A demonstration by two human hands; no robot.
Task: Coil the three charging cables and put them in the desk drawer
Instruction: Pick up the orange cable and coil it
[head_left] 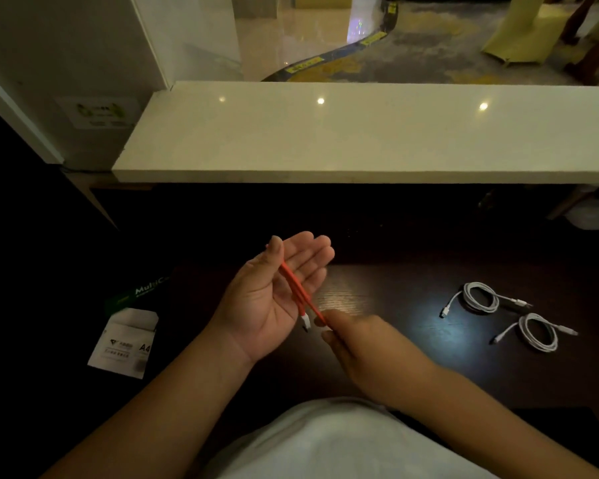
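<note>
An orange cable (296,286) with a white plug lies across the palm of my left hand (274,299), which is turned palm up with the thumb pressing the cable near the fingers. My right hand (353,340) pinches the same orange cable just below the left palm, fingers closed on it. Two white cables sit coiled on the dark desk (412,340) to the right: one (481,298) farther away, the other (538,331) nearer and more to the right. No drawer is visible.
A pale stone ledge (360,133) runs across above the desk. A pack of A4 paper (125,344) and a green box (135,292) lie in the dark at the left. My white shirt (325,440) fills the bottom centre.
</note>
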